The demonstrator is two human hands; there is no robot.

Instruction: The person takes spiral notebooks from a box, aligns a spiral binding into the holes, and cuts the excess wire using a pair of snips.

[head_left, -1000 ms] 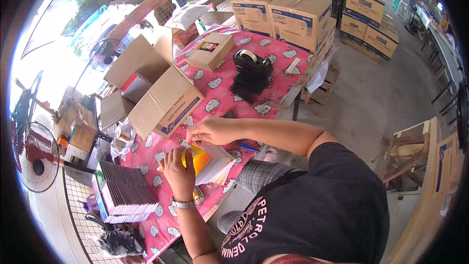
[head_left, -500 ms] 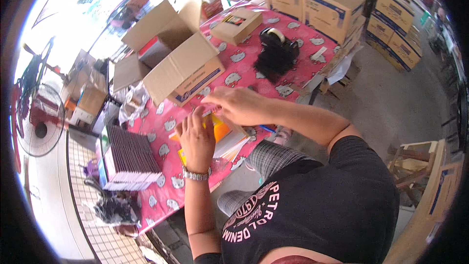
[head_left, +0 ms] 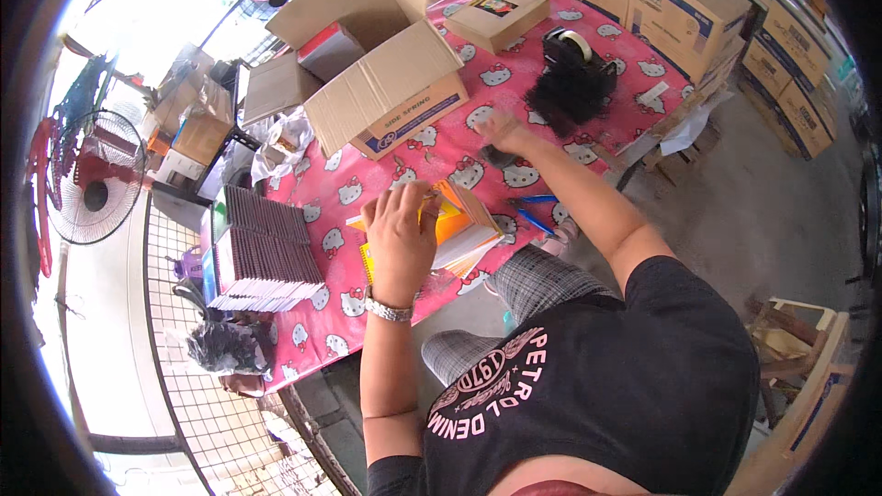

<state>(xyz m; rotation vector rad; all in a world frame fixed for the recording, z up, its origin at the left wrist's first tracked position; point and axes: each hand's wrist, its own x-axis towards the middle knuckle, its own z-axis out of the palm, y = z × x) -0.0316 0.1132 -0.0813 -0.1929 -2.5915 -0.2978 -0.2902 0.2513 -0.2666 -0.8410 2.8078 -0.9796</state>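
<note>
My left hand [head_left: 401, 231], a metal watch at its wrist, has its fingers curled over the top of a yellow-and-orange spiral notebook [head_left: 450, 228], which lies with other notebooks near the table's front edge. The fingertips look closed around its edge, partly hidden by the hand. My right hand [head_left: 505, 133] is out over the table beyond the notebooks, blurred by motion, beside a small dark object [head_left: 499, 157] that I cannot make out. A blue-handled tool [head_left: 533, 214] lies just right of the notebooks.
A pink patterned cloth [head_left: 354, 266] covers the table. At left stand stacks of dark-edged books [head_left: 266, 253]. Behind are an open carton [head_left: 395, 110], a flat brown box [head_left: 496, 14] and a bundle of black strands [head_left: 570, 92]. Sealed cartons [head_left: 689, 14] line the right; a fan [head_left: 96, 179] stands left.
My right hand has left the notebook beside my left hand and moved away to the right. My left hand stays at the notebook. The view has shifted, showing more of the blue-handled tool.
</note>
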